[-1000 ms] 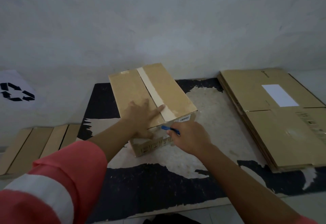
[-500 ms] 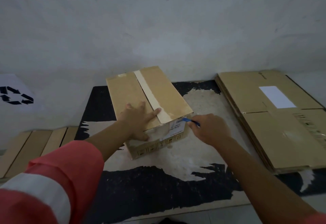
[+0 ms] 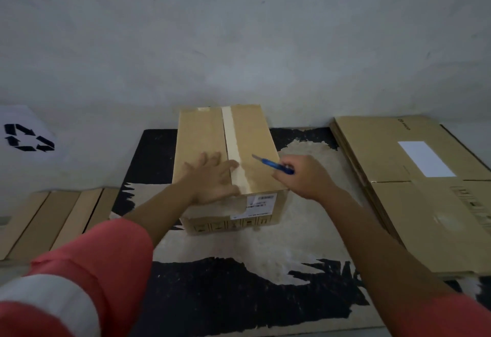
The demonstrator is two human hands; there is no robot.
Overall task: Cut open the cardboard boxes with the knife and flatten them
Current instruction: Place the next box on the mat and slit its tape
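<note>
My left hand (image 3: 212, 177) presses flat, fingers spread, on the taped box (image 3: 202, 134). My right hand (image 3: 305, 177) grips the blue knife (image 3: 273, 164) above the lid.

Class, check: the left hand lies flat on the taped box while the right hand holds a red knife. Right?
No, the head view shows the knife is blue; left hand flat on taped box, right hand holding the knife.

Rear wall (image 3: 239, 31): pale grey plaster, dimly lit. Work surface: 1 board (image 3: 212, 297) with black coating, worn through to pale patches at centre. Far left: white sheet (image 3: 16, 116) bearing 1 black recycling symbol.
</note>
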